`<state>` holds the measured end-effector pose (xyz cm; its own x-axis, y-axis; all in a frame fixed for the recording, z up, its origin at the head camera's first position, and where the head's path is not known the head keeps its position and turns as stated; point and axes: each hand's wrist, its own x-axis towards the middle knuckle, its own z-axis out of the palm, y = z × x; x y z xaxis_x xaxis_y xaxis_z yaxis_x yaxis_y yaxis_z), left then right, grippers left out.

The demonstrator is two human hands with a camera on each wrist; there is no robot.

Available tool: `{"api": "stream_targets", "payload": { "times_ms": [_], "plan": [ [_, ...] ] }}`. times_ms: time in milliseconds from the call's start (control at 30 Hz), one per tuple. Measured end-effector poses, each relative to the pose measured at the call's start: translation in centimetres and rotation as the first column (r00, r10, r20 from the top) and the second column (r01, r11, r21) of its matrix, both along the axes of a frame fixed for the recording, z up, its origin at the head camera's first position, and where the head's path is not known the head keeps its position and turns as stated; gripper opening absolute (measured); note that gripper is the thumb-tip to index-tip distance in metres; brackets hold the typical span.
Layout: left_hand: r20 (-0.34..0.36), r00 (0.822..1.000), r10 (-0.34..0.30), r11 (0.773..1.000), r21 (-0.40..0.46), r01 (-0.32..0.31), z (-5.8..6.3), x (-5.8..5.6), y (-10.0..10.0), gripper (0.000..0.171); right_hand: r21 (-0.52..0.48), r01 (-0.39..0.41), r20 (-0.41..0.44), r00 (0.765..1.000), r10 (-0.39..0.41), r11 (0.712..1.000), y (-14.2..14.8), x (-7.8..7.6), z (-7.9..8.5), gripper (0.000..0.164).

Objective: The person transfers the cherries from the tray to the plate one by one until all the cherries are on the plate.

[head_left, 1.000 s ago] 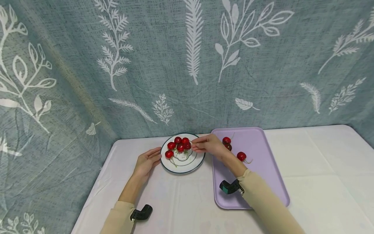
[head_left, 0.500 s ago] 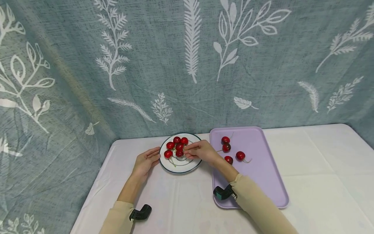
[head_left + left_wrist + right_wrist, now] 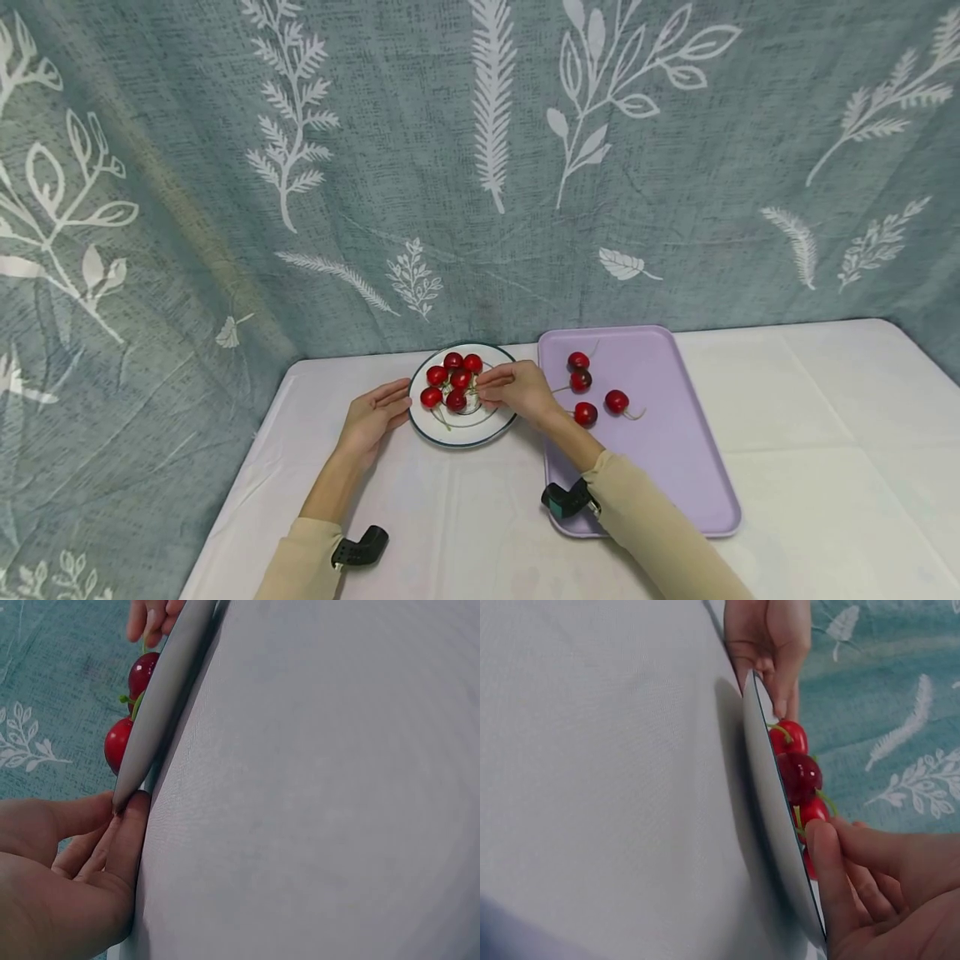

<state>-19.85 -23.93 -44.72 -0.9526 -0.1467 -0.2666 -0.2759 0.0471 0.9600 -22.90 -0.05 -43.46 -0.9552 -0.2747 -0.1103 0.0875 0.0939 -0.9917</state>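
A white plate (image 3: 480,432) with a dark rim bears several red cherries (image 3: 437,376) with green stems. My left hand (image 3: 367,423) grips its left rim, thumb above and fingers beneath, as the left wrist view (image 3: 82,855) shows. My right hand (image 3: 521,392) reaches over the plate's right side. Its thumb and fingertips pinch the stem of a dark cherry (image 3: 456,401) that lies near the plate's middle. In the right wrist view, fingertips (image 3: 823,832) stand close beside the cherries and hide part of them.
A lilac tray (image 3: 660,467) lies to the right, partly under my right forearm. Several more cherries (image 3: 617,402) are spread on its left half. A white cloth (image 3: 450,517) covers the table, and a blue-green curtain (image 3: 420,167) with white leaves hangs behind.
My right hand has come down and slightly left over the plate. The dark cherry now rests lower among the others. My left hand stays at the rim.
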Motion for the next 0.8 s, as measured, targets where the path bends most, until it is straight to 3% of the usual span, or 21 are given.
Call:
{"api": "stream_targets", "payload": {
  "times_ms": [667, 800],
  "plan": [
    [-0.011, 1.000, -0.007, 1.000, -0.005, 0.006, 0.02, 0.11, -0.01, 0.045, 0.010, 0.011, 0.026, 1.000, -0.011, 1.000, -0.11, 0.12, 0.35, 0.013],
    [-0.008, 1.000, -0.006, 1.000, -0.004, 0.006, 0.12, 0.09, -0.02, 0.044, 0.014, -0.002, -0.001, 1.000, 0.002, 1.000, 0.24, -0.11, 0.83, 0.016]
  ]
}}
